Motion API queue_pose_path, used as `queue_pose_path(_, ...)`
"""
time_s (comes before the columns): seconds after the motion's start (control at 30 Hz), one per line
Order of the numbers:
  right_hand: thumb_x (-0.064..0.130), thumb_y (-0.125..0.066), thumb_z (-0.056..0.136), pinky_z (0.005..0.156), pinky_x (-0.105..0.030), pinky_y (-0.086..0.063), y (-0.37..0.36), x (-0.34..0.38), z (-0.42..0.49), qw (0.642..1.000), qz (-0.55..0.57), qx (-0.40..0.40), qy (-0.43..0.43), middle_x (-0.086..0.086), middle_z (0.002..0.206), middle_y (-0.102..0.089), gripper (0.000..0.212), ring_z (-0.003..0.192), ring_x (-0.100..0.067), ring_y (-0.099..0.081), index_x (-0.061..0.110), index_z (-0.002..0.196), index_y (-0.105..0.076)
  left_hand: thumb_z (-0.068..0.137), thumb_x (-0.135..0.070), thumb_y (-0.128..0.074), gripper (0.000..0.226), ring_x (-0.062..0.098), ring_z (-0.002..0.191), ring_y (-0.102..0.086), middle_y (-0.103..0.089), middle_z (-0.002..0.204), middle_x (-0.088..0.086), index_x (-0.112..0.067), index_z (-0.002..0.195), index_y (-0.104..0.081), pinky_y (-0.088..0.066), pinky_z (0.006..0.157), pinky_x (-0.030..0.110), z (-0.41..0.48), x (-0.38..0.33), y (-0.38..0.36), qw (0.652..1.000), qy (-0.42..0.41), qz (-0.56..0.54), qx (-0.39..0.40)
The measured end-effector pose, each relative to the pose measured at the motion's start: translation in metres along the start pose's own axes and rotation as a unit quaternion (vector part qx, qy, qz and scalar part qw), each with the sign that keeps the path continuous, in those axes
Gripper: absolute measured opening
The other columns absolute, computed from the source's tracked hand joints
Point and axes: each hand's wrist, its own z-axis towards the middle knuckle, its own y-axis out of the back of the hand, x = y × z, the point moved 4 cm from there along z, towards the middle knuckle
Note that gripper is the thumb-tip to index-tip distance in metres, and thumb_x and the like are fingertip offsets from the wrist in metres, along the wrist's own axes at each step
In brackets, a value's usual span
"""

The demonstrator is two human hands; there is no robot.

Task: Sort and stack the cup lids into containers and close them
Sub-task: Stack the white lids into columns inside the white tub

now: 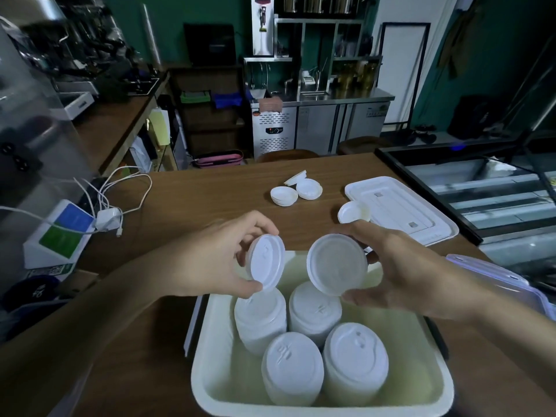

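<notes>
Head view, left hand (228,260) grip pinching lid (266,261), right hand (400,266) grip holding upturned lid (337,264) above container (210,383)

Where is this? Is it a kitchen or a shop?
Probably a café or drink shop, seen from behind the counter. A coffee machine stands on the left, a steel fridge counter with a sink is at the back, and stacks of takeaway cup lids fill a container.

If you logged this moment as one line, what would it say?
left hand: holds lid | right hand: holds lid | container: four lid stacks | container cover: off, on table
</notes>
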Motion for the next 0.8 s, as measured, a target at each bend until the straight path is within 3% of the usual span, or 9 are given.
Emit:
queue_pose_path(0.17,0.042,-0.088,0.072,0.077,-0.031,-0.053,-0.004,-0.001,-0.005,0.997,-0.079,0.010,-0.006,0.022,0.110,-0.050,0.058,0.095,-0.001,-0.055,0.035,0.115,-0.050,0.071,-0.022,-0.091,0.072,0.005,0.104,-0.064,-0.064,0.117,-0.027,-0.043,0.133,-0.061,-0.055,0.091,0.024,-0.005,-0.004,-0.005,0.999,-0.009,0.047,-0.007)
queue_pose_path(0.27,0.037,-0.082,0.076,0.074,-0.019,-0.043,-0.009,0.005,-0.006,0.981,-0.192,0.030,0.024,0.026,0.124,-0.039,0.072,0.105,0.002,-0.049,0.038,0.136,-0.041,0.076,-0.033,-0.086,0.077,-0.005,0.122,-0.055,-0.056,0.131,-0.034,-0.046,0.144,-0.055,-0.051,0.101,0.024,-0.009,-0.005,-0.007,0.993,-0.017,0.114,0.015)
queue_pose_path(0.33,0.030,-0.076,0.081,0.082,-0.020,-0.043,-0.017,0.011,-0.005,0.961,-0.267,0.054,0.044,0.016,0.140,-0.036,0.080,0.121,-0.007,-0.047,0.031,0.149,-0.034,0.078,-0.041,-0.081,0.080,-0.008,0.124,-0.047,-0.046,0.136,-0.038,-0.049,0.150,-0.047,-0.049,0.103,0.029,-0.010,-0.005,-0.010,0.985,-0.018,0.169,0.027)
queue_pose_path(0.43,0.025,-0.071,0.086,0.087,-0.016,-0.033,-0.029,0.019,-0.004,0.944,-0.311,0.092,0.059,0.011,0.148,-0.030,0.084,0.129,-0.012,-0.040,0.026,0.157,-0.025,0.078,-0.047,-0.076,0.081,-0.004,0.123,-0.046,-0.038,0.132,-0.036,-0.051,0.152,-0.042,-0.051,0.097,0.034,-0.010,-0.008,-0.016,0.975,-0.015,0.217,0.047)
queue_pose_path(0.57,0.027,-0.074,0.085,0.097,-0.027,-0.047,-0.030,0.024,0.002,0.953,-0.274,0.115,0.047,0.013,0.145,-0.028,0.088,0.129,-0.015,-0.045,0.029,0.158,-0.024,0.080,-0.049,-0.077,0.079,0.003,0.110,-0.051,-0.031,0.125,-0.033,-0.055,0.149,-0.039,-0.056,0.085,0.036,-0.009,-0.008,-0.021,0.962,0.004,0.261,0.074)
queue_pose_path(0.67,0.030,-0.077,0.080,0.084,-0.036,-0.055,-0.028,0.024,0.007,0.959,-0.249,0.131,0.031,0.017,0.139,-0.032,0.086,0.116,-0.017,-0.057,0.032,0.153,-0.032,0.083,-0.052,-0.076,0.079,0.004,0.097,-0.049,-0.028,0.123,-0.029,-0.051,0.152,-0.037,-0.047,0.077,0.023,-0.007,-0.013,-0.021,0.943,0.000,0.324,0.079)
queue_pose_path(0.8,0.020,-0.070,0.083,0.073,-0.028,-0.045,-0.031,0.033,0.008,0.923,-0.352,0.139,0.060,0.006,0.132,-0.036,0.061,0.115,-0.018,-0.053,0.023,0.137,-0.043,0.086,-0.046,-0.073,0.068,0.003,0.105,-0.045,-0.031,0.124,-0.022,-0.041,0.147,-0.042,-0.038,0.074,0.018,-0.009,-0.019,-0.026,0.921,-0.016,0.381,0.077)
